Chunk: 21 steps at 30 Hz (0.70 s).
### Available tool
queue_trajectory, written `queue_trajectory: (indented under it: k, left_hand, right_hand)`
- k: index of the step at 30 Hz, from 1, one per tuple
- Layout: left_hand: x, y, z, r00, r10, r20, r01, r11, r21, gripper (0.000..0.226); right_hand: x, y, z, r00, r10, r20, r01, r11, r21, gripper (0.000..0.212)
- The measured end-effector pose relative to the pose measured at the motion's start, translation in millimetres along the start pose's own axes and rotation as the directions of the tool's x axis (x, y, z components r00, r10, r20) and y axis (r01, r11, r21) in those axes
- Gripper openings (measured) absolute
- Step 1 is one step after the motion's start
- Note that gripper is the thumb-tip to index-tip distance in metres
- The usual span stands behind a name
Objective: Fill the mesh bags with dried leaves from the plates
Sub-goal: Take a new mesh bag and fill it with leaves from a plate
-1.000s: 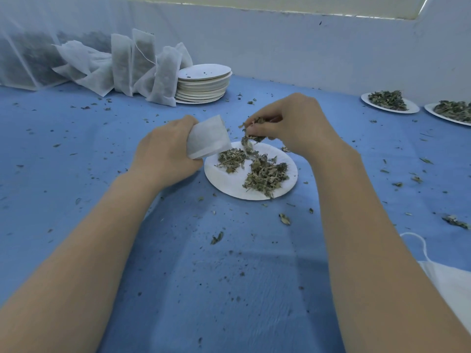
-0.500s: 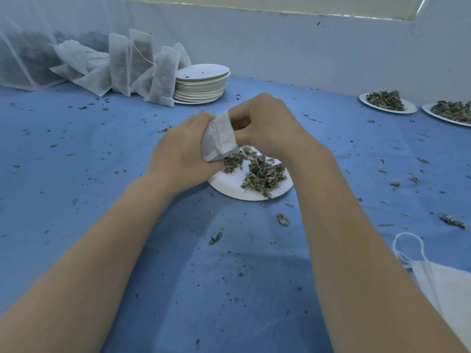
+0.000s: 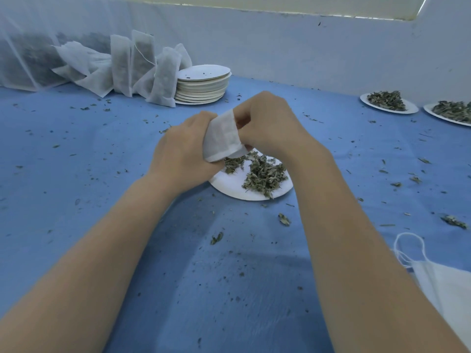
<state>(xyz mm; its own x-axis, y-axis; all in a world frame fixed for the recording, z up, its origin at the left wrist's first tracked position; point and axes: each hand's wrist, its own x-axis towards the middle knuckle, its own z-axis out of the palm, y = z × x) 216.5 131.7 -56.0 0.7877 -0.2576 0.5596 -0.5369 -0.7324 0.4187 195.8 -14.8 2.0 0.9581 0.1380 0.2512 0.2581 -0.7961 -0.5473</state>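
At frame centre, the left hand (image 3: 182,151) grips a mesh bag (image 3: 223,137) above the plate (image 3: 237,186) while the right hand (image 3: 270,123), fingers curled at the bag's mouth, seems to be stuffing leaves in. Next comes another pinch from the dried leaves (image 3: 263,174) on the plate, taken without spilling onto the tabletop (image 3: 76,161).

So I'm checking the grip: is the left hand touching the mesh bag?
Touching. The head view shows the left hand gripping the mesh bag from its side.
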Motion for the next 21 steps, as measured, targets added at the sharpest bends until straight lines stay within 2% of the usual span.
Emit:
queue_trajectory:
  k: [2, 8, 10, 12, 13, 15, 17, 18, 21]
  left_hand:
    - [-0.3, 0.8, 1.4, 1.0, 0.011, -0.011, -0.011, 1.0, 0.005, 0.054]
    - [0.6, 0.8, 2.1, 1.0, 0.018, -0.005, -0.018, 0.999, 0.043, 0.053]
    - [1.3, -1.6, -0.5, 1.0, 0.003, -0.001, -0.002, 0.997, 0.077, 0.047]
    - [1.8, -4.2, -3.0, 0.999, -0.025, 0.02, 0.022, 0.992, 0.127, 0.046]
    - [2.2, -5.0, -3.7, 0.999, -0.037, 0.033, 0.032, 0.989, 0.143, 0.047]
    - [2.6, -5.6, -4.1, 0.997, -0.051, 0.051, 0.042, 0.987, 0.156, 0.049]
    - [3.0, -5.9, -3.9, 0.997, -0.05, 0.054, 0.041, 0.986, 0.163, 0.051]
    - [3.1, -6.0, -3.8, 0.997, -0.05, 0.053, 0.04, 0.985, 0.168, 0.051]
    - [3.4, -7.2, -4.1, 0.997, -0.059, 0.055, 0.048, 0.983, 0.18, 0.053]
  right_hand:
    - [0.5, -2.6, 1.8, 1.0, -0.019, 0.024, 0.019, 1.0, 0.005, 0.024]
    - [-5.0, -0.2, -2.7, 0.968, -0.088, 0.236, 0.067, 0.993, 0.097, 0.013]
    - [-8.4, 6.9, -9.8, 0.97, -0.094, 0.226, 0.034, 0.966, 0.256, 0.017]
    - [-10.3, 17.9, -20.0, 0.988, -0.048, 0.15, -0.012, 0.928, 0.374, 0.021]
    - [-11.0, 23.0, -24.3, 0.994, -0.003, 0.113, -0.037, 0.937, 0.347, 0.018]
    - [-11.8, 31.6, -29.2, 0.988, 0.114, 0.101, -0.125, 0.987, 0.101, 0.01]
    - [-10.6, 38.5, -27.9, 0.959, 0.243, 0.146, -0.217, 0.96, -0.175, 0.023]
    - [-10.0, 40.3, -25.8, 0.94, 0.299, 0.164, -0.255, 0.935, -0.246, 0.034]
    - [-9.6, 38.5, -16.2, 0.906, 0.374, 0.201, -0.315, 0.909, -0.272, 0.051]
